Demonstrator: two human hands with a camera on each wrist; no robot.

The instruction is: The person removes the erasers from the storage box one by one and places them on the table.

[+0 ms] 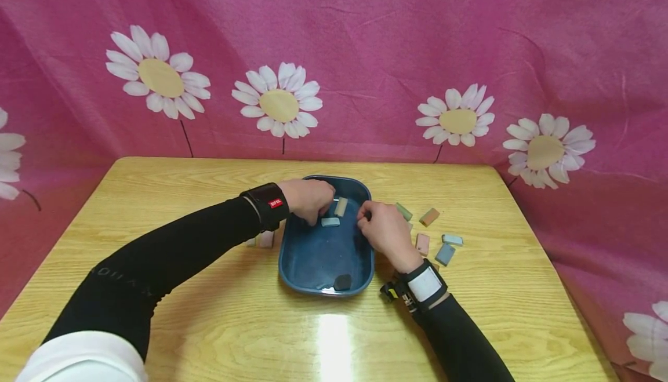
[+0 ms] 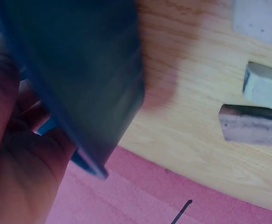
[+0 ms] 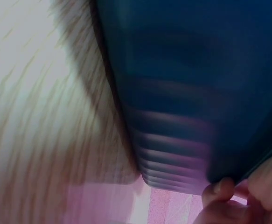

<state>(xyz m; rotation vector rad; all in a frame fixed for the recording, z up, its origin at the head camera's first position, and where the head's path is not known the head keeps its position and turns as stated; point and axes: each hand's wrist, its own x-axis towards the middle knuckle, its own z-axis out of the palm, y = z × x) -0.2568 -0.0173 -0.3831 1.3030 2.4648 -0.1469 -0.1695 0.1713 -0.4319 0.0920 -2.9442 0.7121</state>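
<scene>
A blue plastic basin [image 1: 323, 260] stands mid-table. In it lie a cream block [image 1: 341, 207] and a pale blue block [image 1: 330, 222], both small and rectangular. My left hand [image 1: 309, 199] reaches over the basin's left wall, fingers bent down inside beside these blocks. The left wrist view shows that hand [image 2: 31, 154] behind the rim, its fingertips mostly hidden. At the right rim is my right hand [image 1: 385, 228], fingers curled and their tips over the basin's inside. The right wrist view has its fingertips [image 3: 219, 189] right at the rim; I cannot tell whether they hold anything.
Right of the basin lie several small blocks, among them an orange one [image 1: 429, 217], a pink one [image 1: 423, 244], a pale blue one [image 1: 452, 240] and a grey-blue one [image 1: 445, 254]. Left of it sits a mauve block [image 1: 267, 239]. A pink flowered cloth [image 1: 360, 51] hangs behind the table.
</scene>
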